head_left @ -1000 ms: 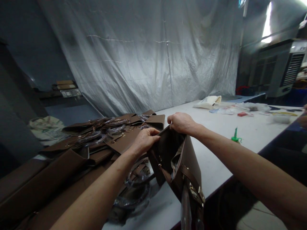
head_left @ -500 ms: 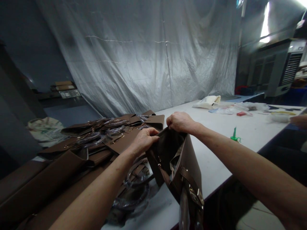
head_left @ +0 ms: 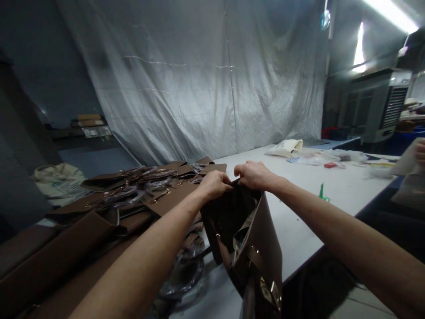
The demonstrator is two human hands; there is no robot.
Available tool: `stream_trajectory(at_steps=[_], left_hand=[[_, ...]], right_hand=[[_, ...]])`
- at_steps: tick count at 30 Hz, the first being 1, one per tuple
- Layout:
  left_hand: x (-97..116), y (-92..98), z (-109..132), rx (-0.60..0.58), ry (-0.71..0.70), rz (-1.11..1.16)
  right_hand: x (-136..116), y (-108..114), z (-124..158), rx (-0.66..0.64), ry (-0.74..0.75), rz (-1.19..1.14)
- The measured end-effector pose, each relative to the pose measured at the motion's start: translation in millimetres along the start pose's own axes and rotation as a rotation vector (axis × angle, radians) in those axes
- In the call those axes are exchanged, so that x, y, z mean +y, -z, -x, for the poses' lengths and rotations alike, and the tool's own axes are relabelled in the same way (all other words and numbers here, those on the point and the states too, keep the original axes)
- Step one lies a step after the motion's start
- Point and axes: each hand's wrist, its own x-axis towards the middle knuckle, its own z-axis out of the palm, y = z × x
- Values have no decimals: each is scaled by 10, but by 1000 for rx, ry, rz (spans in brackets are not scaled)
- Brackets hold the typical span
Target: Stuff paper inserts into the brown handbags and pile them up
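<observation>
Both my hands grip the far top edge of a brown leather bag [head_left: 265, 239] that stands open on the white table [head_left: 308, 186]. My left hand [head_left: 215, 184] pinches the rim on the left. Close beside it, my right hand [head_left: 254, 174] holds the rim on the right. The bag's dark inside faces me, with pale paper showing within. A strap with a gold buckle [head_left: 270, 290] hangs down the bag's near side.
A pile of flat brown bags [head_left: 133, 195] with plastic-wrapped handles covers the table's left. A green-tipped bottle [head_left: 321, 191], a cream cloth bag [head_left: 285, 147] and small items lie farther right. Another person's hand [head_left: 420, 150] shows at the right edge. A grey tarp hangs behind.
My left hand has moved right along the bag's rim, close to my right hand. The bag's mouth is pulled narrower. The view has tilted slightly.
</observation>
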Motion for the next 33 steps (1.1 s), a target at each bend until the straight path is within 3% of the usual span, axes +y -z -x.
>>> stream_trajectory(at_steps=[5, 23, 33], left_hand=[[25, -40, 1, 22, 75, -5], [74, -35, 4, -25, 37, -14], [156, 14, 50, -73, 74, 16]], right_hand=[[97, 15, 76, 15, -49, -28], [73, 20, -1, -30, -101, 56], [83, -10, -25, -11, 8, 139]])
